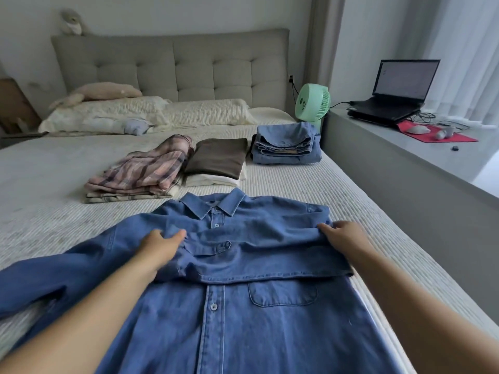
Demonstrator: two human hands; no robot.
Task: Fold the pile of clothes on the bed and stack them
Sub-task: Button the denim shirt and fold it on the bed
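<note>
Two bare hands work a blue denim shirt (243,306) spread front-up on a bed (310,184): the left hand (159,245) pinches the cuff end of a sleeve folded across the chest, the right hand (343,236) grips that sleeve's fold at the shirt's edge. Beyond the shirt's collar lie a plaid stack (140,171), a brown-topped stack (217,161) and folded jeans (286,144).
</note>
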